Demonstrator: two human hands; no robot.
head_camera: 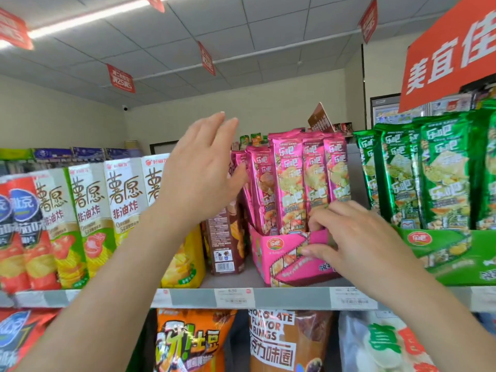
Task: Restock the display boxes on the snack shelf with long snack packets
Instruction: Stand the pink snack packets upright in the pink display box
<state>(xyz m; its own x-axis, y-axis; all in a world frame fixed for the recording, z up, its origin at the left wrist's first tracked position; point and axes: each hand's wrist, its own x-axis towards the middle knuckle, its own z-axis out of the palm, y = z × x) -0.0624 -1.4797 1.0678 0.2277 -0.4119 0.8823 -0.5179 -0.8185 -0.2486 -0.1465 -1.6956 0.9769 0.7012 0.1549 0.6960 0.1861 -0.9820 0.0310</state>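
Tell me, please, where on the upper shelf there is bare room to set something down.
A narrow strip of bare shelf lies between the brown packet and the pink display box. A slim gap also shows between the pink packets and the green packets. Left of the brown packet, the chip boxes stand tightly packed.

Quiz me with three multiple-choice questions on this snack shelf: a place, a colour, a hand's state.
1. The pink display box stands: A) left of the green display box B) on the lower shelf C) on the floor.
2. The packets beside it on the right are: A) blue B) green C) orange.
3. The left hand is: A) gripping a packet B) in a fist C) open, fingers straight.
Answers: 1 A, the green box is at its right; 2 B, green foil shows; 3 C, it is raised and holds nothing.
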